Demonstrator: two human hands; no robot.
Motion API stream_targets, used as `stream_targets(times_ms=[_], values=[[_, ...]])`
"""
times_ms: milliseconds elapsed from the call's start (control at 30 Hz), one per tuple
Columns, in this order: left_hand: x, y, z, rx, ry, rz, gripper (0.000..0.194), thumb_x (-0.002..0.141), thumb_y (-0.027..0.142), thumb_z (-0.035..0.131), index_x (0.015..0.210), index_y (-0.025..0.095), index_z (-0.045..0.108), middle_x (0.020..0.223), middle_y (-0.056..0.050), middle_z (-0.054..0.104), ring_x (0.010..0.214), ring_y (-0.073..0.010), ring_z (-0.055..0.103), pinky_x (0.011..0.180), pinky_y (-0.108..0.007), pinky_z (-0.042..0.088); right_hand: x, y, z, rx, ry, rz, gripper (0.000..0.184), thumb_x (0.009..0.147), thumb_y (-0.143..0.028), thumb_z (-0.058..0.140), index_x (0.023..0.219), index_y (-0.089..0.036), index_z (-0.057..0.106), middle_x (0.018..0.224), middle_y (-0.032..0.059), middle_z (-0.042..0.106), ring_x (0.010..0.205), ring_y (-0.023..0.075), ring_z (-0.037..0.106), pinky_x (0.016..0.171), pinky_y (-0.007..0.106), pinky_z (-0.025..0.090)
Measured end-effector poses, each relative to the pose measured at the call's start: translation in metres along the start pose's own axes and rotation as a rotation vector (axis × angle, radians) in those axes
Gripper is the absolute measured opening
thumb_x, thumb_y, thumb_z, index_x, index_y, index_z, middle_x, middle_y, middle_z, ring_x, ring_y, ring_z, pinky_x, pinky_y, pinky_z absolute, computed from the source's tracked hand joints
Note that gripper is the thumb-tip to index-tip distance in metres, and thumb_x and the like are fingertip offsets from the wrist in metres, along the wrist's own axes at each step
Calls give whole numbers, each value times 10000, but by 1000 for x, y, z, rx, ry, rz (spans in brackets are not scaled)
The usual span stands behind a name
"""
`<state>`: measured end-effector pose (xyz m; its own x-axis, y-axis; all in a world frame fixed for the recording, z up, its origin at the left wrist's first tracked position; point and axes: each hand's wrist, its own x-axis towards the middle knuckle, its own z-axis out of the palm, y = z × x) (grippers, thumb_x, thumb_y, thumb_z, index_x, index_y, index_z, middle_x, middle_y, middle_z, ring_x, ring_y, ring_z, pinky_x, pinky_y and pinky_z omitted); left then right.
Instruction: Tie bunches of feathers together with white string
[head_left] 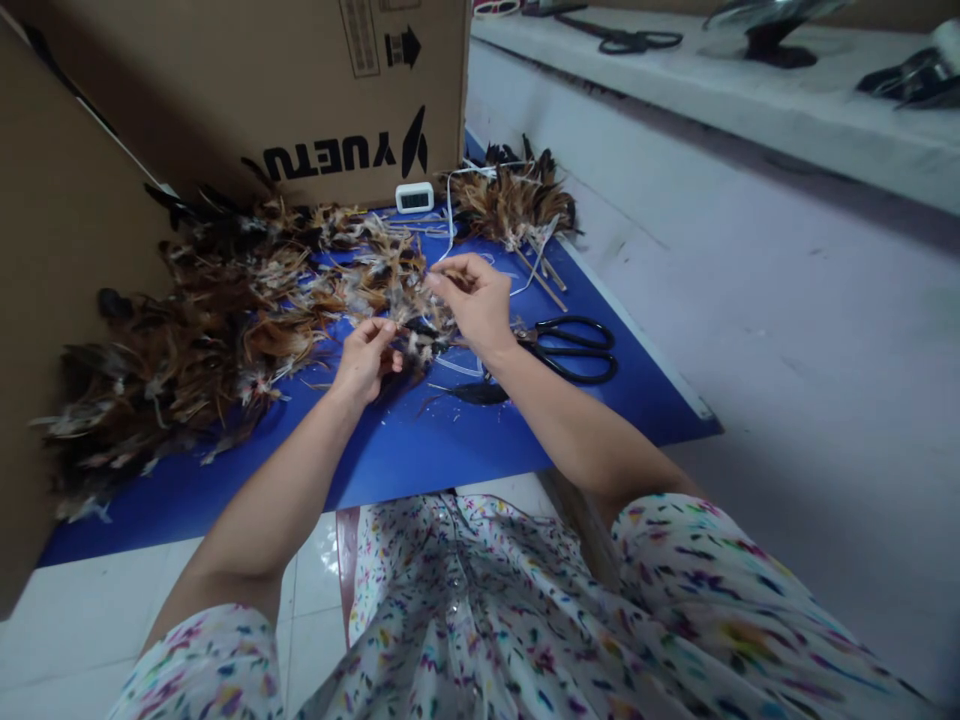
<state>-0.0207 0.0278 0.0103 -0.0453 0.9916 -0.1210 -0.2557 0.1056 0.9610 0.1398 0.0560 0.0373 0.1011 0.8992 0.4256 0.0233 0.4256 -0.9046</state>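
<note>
Over the blue table (pixel 457 450), both of my hands are at work among loose brown, black and white feathers. My left hand (pixel 365 360) is pinched at the edge of a small dark-and-white feather bunch (pixel 421 343). A little higher and to the right, my right hand (pixel 480 302) has thumb and forefinger pressed together. Whatever lies between those fingertips is too small to make out. Black-handled scissors (pixel 574 350) lie right of my right wrist. A single black feather (pixel 480 392) rests on the table below my right hand.
A large feather pile (pixel 217 330) covers the table's left side. Behind it stands a cardboard box (pixel 247 80), with a small white digital timer (pixel 414 198) in front. A feather bundle (pixel 517 200) with sticks lies at the back right, beside a wall and ledge (pixel 712 80).
</note>
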Motion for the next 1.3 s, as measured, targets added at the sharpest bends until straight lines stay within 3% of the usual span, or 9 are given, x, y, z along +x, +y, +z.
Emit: stream_targets(times_ms=[167,333,533,800,1300], values=[[3,-4,-2,91,47,183,266,730,308,792,696,163,571,649,37,625,312,-38,423,284,-185,260,-15,-11,4,-109,-113,-122,121,840,-336,666,874,-223,692,889,20,651,847,157,575,774,285,468],[0,-6,0,174,39,293,241,748,331,770,693,173,596,571,54,586,303,-47,415,276,-189,225,-19,4,10,-152,-179,-127,107,839,-309,660,861,-209,690,803,2,657,716,133,545,736,280,457],[-1,-6,3,197,49,294,217,761,315,757,702,177,600,572,49,597,335,-56,461,298,-181,239,-17,12,12,-227,-183,-93,74,815,-263,664,842,-199,690,801,-2,673,722,135,557,747,276,452],[1,-8,2,194,50,302,265,738,359,762,707,168,581,589,38,595,339,-65,452,292,-190,247,-14,11,12,-161,-140,-105,78,794,-248,674,819,-174,682,740,-17,651,675,113,547,705,261,433],[3,-10,0,196,26,335,352,713,438,791,707,163,572,583,41,598,338,-50,440,302,-174,253,-14,19,17,-158,-194,-48,87,764,-218,694,812,-149,672,719,-17,639,670,110,542,695,265,432]])
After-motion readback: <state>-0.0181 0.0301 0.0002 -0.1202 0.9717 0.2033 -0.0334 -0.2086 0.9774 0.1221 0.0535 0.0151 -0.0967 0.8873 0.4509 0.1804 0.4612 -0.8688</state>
